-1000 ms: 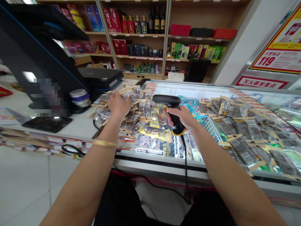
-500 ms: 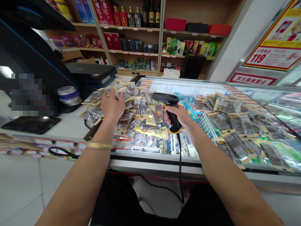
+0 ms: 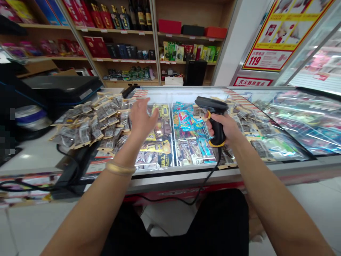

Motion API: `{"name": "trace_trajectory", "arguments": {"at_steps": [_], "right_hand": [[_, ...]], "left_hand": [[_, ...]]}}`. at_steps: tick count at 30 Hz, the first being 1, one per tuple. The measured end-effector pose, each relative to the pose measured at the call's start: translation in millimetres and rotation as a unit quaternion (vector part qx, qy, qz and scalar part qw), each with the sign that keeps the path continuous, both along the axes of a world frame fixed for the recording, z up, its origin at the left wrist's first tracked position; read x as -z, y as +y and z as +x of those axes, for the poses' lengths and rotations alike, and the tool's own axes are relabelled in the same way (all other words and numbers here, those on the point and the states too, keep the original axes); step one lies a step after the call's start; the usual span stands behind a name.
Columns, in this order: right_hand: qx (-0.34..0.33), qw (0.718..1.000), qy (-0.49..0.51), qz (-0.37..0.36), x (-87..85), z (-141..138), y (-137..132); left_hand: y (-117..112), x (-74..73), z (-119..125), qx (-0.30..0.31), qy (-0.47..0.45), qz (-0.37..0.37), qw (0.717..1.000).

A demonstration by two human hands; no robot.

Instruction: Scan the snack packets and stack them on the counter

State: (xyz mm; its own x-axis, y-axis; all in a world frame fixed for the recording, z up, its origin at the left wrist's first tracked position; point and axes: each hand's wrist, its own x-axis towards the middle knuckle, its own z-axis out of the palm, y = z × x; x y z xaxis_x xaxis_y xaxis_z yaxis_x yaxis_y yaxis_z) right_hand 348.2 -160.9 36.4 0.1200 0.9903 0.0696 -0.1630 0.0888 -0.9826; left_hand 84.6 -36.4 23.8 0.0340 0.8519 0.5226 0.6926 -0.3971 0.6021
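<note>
1. Hands: well apart. The left hand [image 3: 143, 119] has its fingers spread and shows nothing in its grasp; the right hand [image 3: 230, 128] is wrapped around the grip of a black scanner [image 3: 211, 103].
2. Position: the scanner is above the glass-topped freezer [image 3: 170, 177], near the right pile of packets [image 3: 255, 128]. The left hand is just beside the left pile of packets [image 3: 92, 122]; contact with the glass cannot be told.
3. Possible faults: the cord [image 3: 190, 203], looping past the freezer's front edge, could snag on a knee and jerk the scanner. Loose overlap could let packets slide if brushed.
4. Counts: two hands, one scanner, one bracelet [image 3: 120, 168], two packet piles (single packets overlap too much to count), three flat boxes [image 3: 192, 30] on the shelf.
</note>
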Motion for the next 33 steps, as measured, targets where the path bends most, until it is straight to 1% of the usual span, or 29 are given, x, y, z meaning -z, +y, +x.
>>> {"name": "trace_trajectory", "arguments": {"at_steps": [3, 5, 7, 9, 11, 13, 15, 18, 20, 22, 26, 29, 31, 33], "right_hand": [[0.048, 0.999, 0.000, -0.007, 6.9, 37.9, -20.7], [0.071, 0.997, 0.007, -0.011, 12.4, 56.8, -30.6], [0.088, 0.996, 0.015, -0.017, 18.1, 69.0, -36.5], [0.102, 0.994, 0.020, -0.023, 23.8, 75.1, -38.4], [0.106, 0.994, 0.022, -0.023, 28.7, 77.1, -37.1], [0.104, 0.994, 0.022, -0.017, 32.3, 77.2, -34.1], [0.101, 0.995, 0.023, -0.013, 34.1, 76.7, -30.5], [0.100, 0.995, 0.027, -0.014, 34.2, 74.3, -24.3], [0.100, 0.994, 0.031, -0.014, 33.4, 70.8, -19.4], [0.099, 0.995, 0.029, -0.014, 33.0, 65.8, -13.8], [0.089, 0.996, 0.015, -0.009, 34.0, 55.6, -0.4], [0.068, 0.998, 0.011, -0.006, 34.9, 49.5, 12.8], [0.059, 0.998, 0.009, -0.003, 35.3, 45.6, 22.4], [0.060, 0.998, 0.009, 0.001, 35.8, 41.6, 31.3]], "left_hand": [[-20.0, 12.2, 56.1, 0.110, 0.030, -0.047, 0.992], [-36.2, 18.4, 88.0, 0.189, 0.074, -0.097, 0.974], [-52.3, 22.4, 113.3, 0.251, 0.131, -0.144, 0.948], [-66.6, 24.7, 131.9, 0.282, 0.189, -0.178, 0.924], [-77.3, 25.9, 144.4, 0.287, 0.239, -0.191, 0.908], [-83.0, 26.9, 151.7, 0.284, 0.272, -0.193, 0.899], [-83.0, 27.9, 154.8, 0.288, 0.287, -0.192, 0.893], [-73.1, 28.8, 152.3, 0.293, 0.287, -0.198, 0.890], [-62.3, 28.8, 145.8, 0.288, 0.272, -0.206, 0.895], [-50.9, 28.2, 136.3, 0.279, 0.234, -0.224, 0.904], [-31.9, 26.3, 115.4, 0.247, 0.106, -0.266, 0.926], [-22.5, 26.1, 106.1, 0.205, -0.013, -0.285, 0.936], [-18.4, 27.3, 103.4, 0.162, -0.121, -0.302, 0.932], [-16.1, 29.6, 101.8, 0.126, -0.215, -0.314, 0.916]]}}
